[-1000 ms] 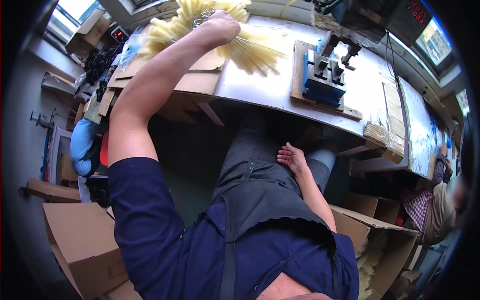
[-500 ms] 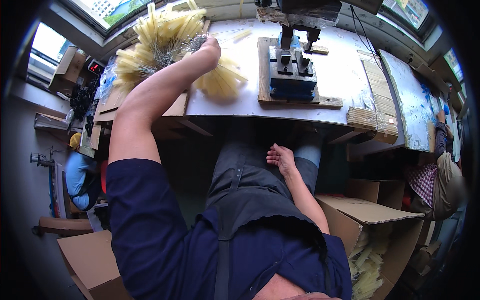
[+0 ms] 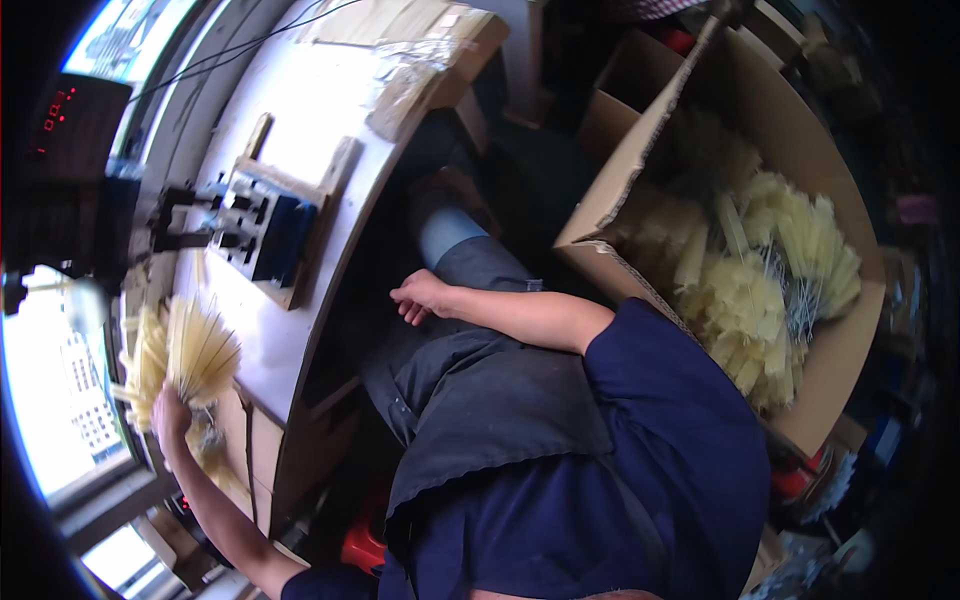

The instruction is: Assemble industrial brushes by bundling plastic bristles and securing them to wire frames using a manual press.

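Observation:
My left hand [image 3: 172, 412] is closed round the wire ends of a bunch of pale yellow, translucent flat strips with thin metal wires [image 3: 202, 350]. The strips fan out above my fingers, over the bench's window side. More of these strips [image 3: 147, 360] lie just beyond the hand, and some wires show beside my wrist. My right hand [image 3: 420, 297] hovers over my apron and lap, holding nothing, its fingers loosely bent and a little apart. At my right side, an open cardboard box [image 3: 835, 375] contains many similar yellow strips [image 3: 745, 300] with grey wires.
A blue and black metal fixture [image 3: 265, 228] on a wooden base stands on the white bench [image 3: 305, 350], beneath a dark machine [image 3: 70, 215]. A unit with a red display [image 3: 65, 115] is at the upper left. Something red [image 3: 365, 540] sits below the bench.
My view has swung to the right, bringing the box of strips fully into sight. My left hand now shows a fanned bunch of strips in its grip. The right hand stays near my lap.

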`<state>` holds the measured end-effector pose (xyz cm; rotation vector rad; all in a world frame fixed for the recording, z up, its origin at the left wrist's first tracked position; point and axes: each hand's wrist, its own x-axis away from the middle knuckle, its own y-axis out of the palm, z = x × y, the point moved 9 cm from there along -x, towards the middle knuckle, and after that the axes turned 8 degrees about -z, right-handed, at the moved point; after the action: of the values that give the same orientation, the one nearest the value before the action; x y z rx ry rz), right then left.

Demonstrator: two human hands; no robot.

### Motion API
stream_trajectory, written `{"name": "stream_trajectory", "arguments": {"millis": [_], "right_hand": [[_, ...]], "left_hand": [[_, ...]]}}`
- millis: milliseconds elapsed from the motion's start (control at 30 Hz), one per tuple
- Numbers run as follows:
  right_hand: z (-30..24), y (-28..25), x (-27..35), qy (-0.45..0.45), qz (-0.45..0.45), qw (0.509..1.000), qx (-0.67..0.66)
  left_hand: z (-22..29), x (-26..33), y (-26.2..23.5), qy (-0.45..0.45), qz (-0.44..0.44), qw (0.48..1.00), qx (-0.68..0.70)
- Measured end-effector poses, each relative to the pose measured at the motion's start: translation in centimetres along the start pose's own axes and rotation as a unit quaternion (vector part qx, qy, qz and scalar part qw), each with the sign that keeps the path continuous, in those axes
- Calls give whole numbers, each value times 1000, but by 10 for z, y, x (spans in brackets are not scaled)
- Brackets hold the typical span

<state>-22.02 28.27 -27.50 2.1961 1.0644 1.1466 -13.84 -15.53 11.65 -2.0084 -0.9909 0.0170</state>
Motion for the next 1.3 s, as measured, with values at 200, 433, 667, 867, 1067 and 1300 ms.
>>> {"name": "stream_trajectory", "arguments": {"millis": [200,433,667,867,1067,1300], "right_hand": [[-5,-16,13,-22,22,999,-28],[1,17,13,-5,-46,996,78],[-46,181,34,-88,-227,929,279],[-48,169,35,-149,-171,955,190],[-44,185,39,-197,-77,972,102],[-49,157,40,-170,-73,978,94]], "left_hand": [[-26,5,115,-24,69,782,619],[175,75,109,132,45,343,929],[289,123,98,133,90,443,882],[343,140,97,153,202,582,773],[321,159,65,98,139,733,658],[308,185,43,350,65,632,688]]}}
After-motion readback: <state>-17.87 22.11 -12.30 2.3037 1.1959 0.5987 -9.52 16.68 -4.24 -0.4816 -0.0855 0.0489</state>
